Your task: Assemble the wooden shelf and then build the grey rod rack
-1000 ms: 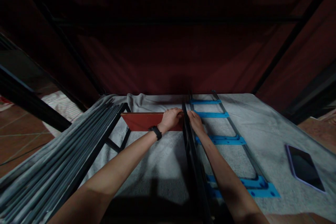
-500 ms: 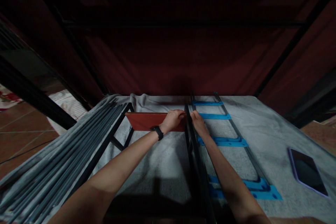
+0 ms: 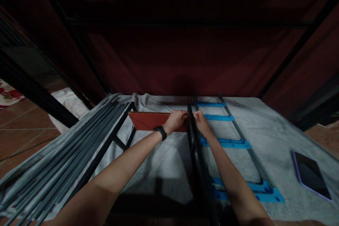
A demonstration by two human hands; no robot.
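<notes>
A red-brown crossbeam (image 3: pixel 149 121) stands on edge between two black metal frames. My left hand (image 3: pixel 177 120), with a black wristband, is curled over the beam's right end where it meets the upright black post (image 3: pixel 195 148). Just right of that post my right hand (image 3: pixel 201 123) is closed against its far side at the same joint. I cannot see what, if anything, its fingers hold. A second black frame with blue brackets (image 3: pixel 225 143) lies flat to the right.
Everything rests on a grey cloth (image 3: pixel 164 162). A bundle of long grey bars (image 3: pixel 60 169) lies at the left. A dark phone (image 3: pixel 311 174) lies at the right edge. Dark red fabric and black beams fill the background.
Both hands stay at the joint. The view has shifted slightly, and my right hand has closed in tighter against the post.
</notes>
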